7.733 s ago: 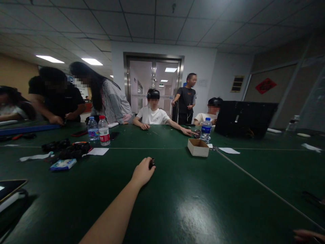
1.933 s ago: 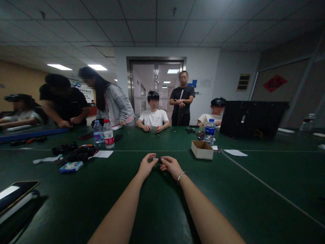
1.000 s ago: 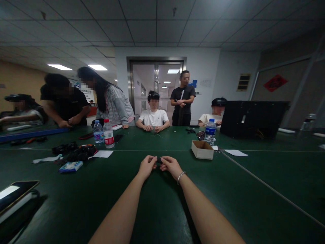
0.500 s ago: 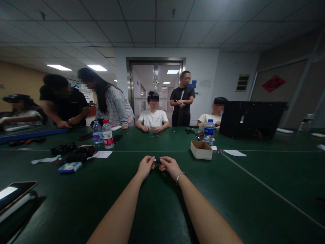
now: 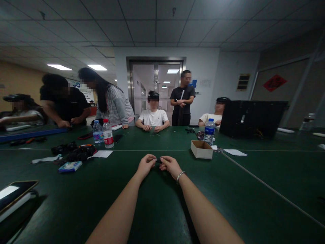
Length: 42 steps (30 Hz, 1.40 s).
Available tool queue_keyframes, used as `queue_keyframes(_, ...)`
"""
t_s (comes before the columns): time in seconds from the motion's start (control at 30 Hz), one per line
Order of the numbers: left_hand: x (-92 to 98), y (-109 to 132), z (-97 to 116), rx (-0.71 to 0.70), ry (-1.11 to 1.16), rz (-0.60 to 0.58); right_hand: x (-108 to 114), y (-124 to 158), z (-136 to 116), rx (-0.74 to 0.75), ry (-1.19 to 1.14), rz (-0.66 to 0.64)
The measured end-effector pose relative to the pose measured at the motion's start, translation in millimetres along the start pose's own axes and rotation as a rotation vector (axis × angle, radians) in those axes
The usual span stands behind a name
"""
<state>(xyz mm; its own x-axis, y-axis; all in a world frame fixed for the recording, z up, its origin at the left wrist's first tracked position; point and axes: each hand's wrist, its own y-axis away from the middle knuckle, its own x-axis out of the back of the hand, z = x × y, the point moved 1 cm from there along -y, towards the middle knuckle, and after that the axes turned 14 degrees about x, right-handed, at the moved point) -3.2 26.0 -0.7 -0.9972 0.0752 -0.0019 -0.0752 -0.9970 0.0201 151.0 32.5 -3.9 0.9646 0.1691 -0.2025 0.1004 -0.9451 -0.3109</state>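
Observation:
Both my hands meet over the green table (image 5: 159, 200), in the middle of the view. A small black piece (image 5: 158, 160) spans the gap between them, with a pale, metal-looking bit at its left end. It is too small for me to tell its kind. My left hand (image 5: 146, 166) pinches the pale end between thumb and fingers. My right hand (image 5: 170, 166), with a silver bracelet at the wrist, pinches the black end. My fingertips hide parts of the piece. Beyond my right hand stands an open cardboard box (image 5: 201, 154).
Two bottles (image 5: 108, 135) and a tangle of black items (image 5: 80, 153) are on the left, near a blue-white packet (image 5: 70, 166). A phone (image 5: 17, 193) lies front left. Another bottle (image 5: 209, 132) and a black case (image 5: 251, 118) stand right. Several people are across the table.
My left hand has shifted very slightly up and to the right along the small black piece. My right hand looks almost unmoved, and both keep their pinch.

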Motion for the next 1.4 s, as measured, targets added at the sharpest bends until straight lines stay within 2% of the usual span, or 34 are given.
queue_keyframes(0.17,-2.0,-1.1,0.4,0.07,0.066,0.025,-0.7,0.0,-1.6,-0.013,0.005,0.007)
queue_keyframes(0.27,-3.5,-1.7,0.0,0.099,0.032,0.038,-0.6,-0.4,-0.9,-0.012,0.024,-0.002)
queue_keyframes(0.4,-3.4,0.6,1.6,0.052,-0.039,0.024,0.4,-1.8,2.1,-0.003,0.037,-0.004)
queue_keyframes(0.63,-2.2,4.0,3.6,0.027,-0.016,0.007,-0.1,-1.4,1.5,-0.009,0.028,-0.014)
queue_keyframes(0.77,-3.0,-3.0,-2.1,0.048,-0.022,0.047,-1.0,-1.3,0.9,0.005,0.021,-0.013)
queue_keyframes(0.97,-3.2,-7.0,-7.0,0.046,-0.146,0.074,-0.6,-3.6,4.9,0.002,0.014,-0.012)
queue_keyframes(1.1,-3.0,-2.9,-3.6,0.018,-0.138,0.061,0.5,-3.8,5.1,-0.001,0.017,-0.013)
queue_keyframes(1.4,-6.2,7.8,7.3,0.074,-0.096,0.075,-0.7,-2.4,2.7,-0.004,0.023,-0.005)
